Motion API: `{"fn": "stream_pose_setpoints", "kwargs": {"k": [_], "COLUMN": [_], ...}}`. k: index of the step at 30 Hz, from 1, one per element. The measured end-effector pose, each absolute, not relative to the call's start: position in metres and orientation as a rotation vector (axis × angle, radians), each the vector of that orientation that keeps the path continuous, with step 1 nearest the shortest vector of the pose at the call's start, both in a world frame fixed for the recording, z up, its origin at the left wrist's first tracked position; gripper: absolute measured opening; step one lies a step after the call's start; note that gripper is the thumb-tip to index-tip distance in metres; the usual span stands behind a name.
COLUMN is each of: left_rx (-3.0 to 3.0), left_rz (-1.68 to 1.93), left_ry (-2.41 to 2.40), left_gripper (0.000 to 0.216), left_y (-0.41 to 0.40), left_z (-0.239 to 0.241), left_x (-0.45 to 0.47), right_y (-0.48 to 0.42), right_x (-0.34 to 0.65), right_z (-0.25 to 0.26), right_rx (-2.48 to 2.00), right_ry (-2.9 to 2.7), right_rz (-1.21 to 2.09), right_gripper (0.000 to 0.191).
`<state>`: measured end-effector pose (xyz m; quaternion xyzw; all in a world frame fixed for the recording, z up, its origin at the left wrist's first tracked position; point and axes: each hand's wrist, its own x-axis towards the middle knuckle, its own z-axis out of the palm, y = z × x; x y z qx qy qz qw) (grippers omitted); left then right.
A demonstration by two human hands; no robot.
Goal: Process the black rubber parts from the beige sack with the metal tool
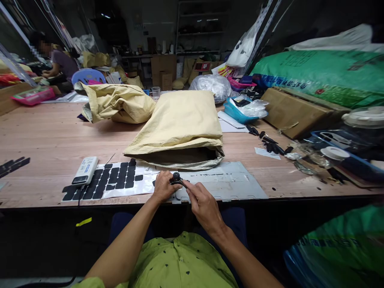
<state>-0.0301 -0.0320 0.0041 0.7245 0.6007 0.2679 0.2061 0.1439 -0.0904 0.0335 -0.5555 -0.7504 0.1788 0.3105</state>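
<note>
Between my hands, over the table's front edge, is a small black part with a round knob (176,176); its exact kind is too small to tell. My left hand (163,187) is closed around its left side. The fingers of my right hand (205,206) pinch its right side. Beneath them lies a grey sheet (237,182). To the left is a white sheet with rows of black rounded-square stickers (121,178). A tan paper sack (186,120) lies just beyond my hands, its dark mouth facing me.
A white device (86,170) with a cable rests on the stickers' left end. Another tan sack (120,102) lies behind. At right are several black parts (267,140), a blue tray (243,110) and a cardboard box (295,110). A person (58,64) sits far left.
</note>
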Motion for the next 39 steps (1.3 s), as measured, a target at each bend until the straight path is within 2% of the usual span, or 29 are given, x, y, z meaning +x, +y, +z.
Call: {"fn": "stream_pose_setpoints", "kwargs": {"k": [15,24,28,32,36,39], "left_rx": [1.935,1.956,1.959,1.999,2.101,2.145], "left_rz": [0.773,0.763,0.766,0.761,0.767,0.598], "left_ry": [1.667,1.667,1.665,1.652,1.446,1.124], "left_gripper": [0.015,0.016,0.016,0.014,0.013,0.019], "left_y": [-0.034,-0.037,-0.033,-0.044,-0.088,-0.124], "left_z": [0.01,0.016,0.015,0.017,0.019,0.01], "left_x": [-0.028,-0.027,-0.029,-0.025,-0.015,-0.014], "right_y": [-0.086,0.001,0.011,0.008,0.008,0.008], "right_x": [0.166,0.184,0.181,0.178,0.177,0.177], "right_z": [0.024,0.009,-0.008,-0.009,-0.005,-0.004], "right_rx": [-1.558,-1.886,-1.896,-1.894,-1.905,-1.921], "right_ry": [-1.882,-1.945,-2.01,-2.003,-2.005,-2.006], "right_rz": [0.452,0.031,-0.17,-0.239,-0.234,-0.227], "right_gripper": [0.039,0.032,0.03,0.029,0.03,0.029]}}
